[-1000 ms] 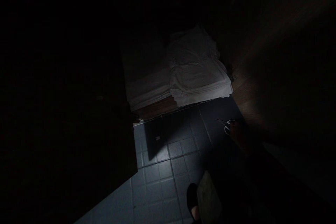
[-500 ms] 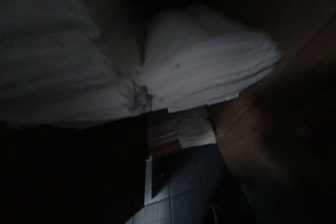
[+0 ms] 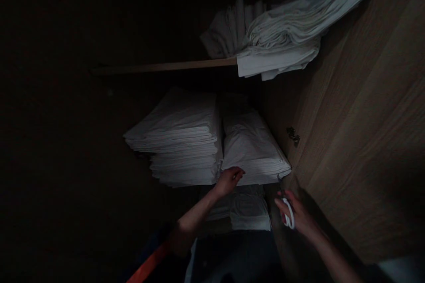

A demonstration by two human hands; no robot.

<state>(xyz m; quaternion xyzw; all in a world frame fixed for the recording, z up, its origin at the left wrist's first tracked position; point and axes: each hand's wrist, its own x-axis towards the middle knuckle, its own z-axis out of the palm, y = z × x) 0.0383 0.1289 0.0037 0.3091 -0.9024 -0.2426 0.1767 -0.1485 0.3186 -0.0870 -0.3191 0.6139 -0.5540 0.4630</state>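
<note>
**What has changed since the earlier frame?**
The view tips up from the dim tiled floor to shelves of linen, and both arms now reach in from the bottom edge. Only a dark sliver of floor remains at bottom centre.

**Where are the hands?**
The left hand (image 3: 229,181), fingers loosely curled, rests against the bottom front edge of a stack of folded white cloth (image 3: 250,146). The right hand (image 3: 294,216) sits just beside that stack's corner, its fingers closed around the white loop handles of scissors (image 3: 288,214), with the thin blades pointing up toward the stack.

**What else surrounds them?**
A second folded stack (image 3: 175,141) stands touching the first on its left. A smaller folded pile (image 3: 249,212) lies below, and a loose, tilted heap of white cloth (image 3: 285,31) sits on a wooden shelf edge (image 3: 166,67) at upper right. A wooden door (image 3: 358,110) with a metal hinge (image 3: 292,136) fills the right side.

**What can't be made out?**
The left of the frame is black, hiding the shelf's depth. An orange strip (image 3: 148,265) at lower left is too cut off to identify.
</note>
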